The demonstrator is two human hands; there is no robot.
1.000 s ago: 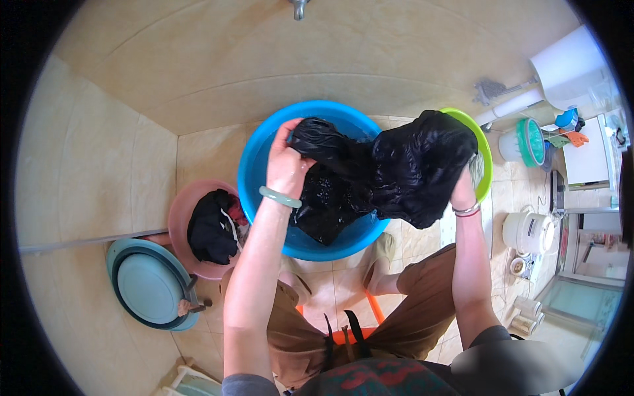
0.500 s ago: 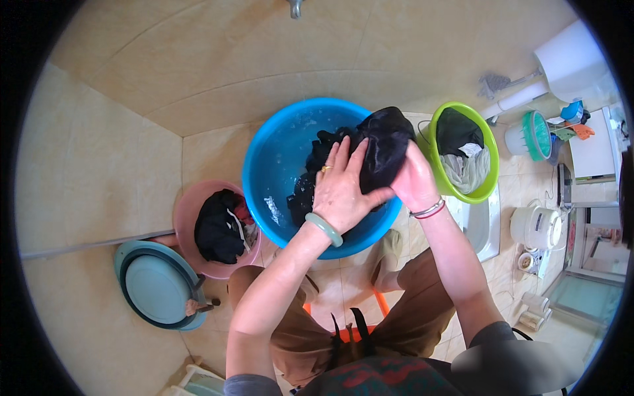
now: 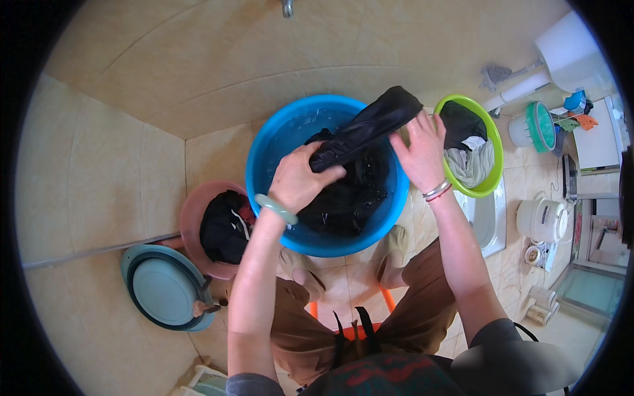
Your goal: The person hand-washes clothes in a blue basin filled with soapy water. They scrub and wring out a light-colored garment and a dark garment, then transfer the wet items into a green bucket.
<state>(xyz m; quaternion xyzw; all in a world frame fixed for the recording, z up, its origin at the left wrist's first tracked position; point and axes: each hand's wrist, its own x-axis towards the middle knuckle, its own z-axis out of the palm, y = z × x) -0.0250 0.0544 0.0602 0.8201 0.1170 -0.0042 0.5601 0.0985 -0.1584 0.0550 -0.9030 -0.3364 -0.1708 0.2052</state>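
Plainly, the left hand [image 3: 298, 178] grips sleek black cloth [image 3: 363, 131] over a round plastic basin [image 3: 330, 251], the right hand's [image 3: 422, 152] grip being indeterminable.

Light is bright and fairly even, paler toward the right edge of the floor [image 3: 345, 287]. Small glints dot the wet black cloth [image 3: 350, 208] near the front edge of the blue tub [image 3: 257, 191]; its folds sink into darkness. Fisheye bows the beige wall [image 3: 198, 59]; black rims the corners; a grey patch [image 3: 515, 366] lower right is blurred.

Hands [image 3: 298, 179] [image 3: 424, 152]: two
Blue basin [image 3: 343, 247]: one, centre
Pink basin [image 3: 190, 228]: one, lower left
Lime bucket [image 3: 498, 155]: one, right
Tap [image 3: 286, 8]: one, top
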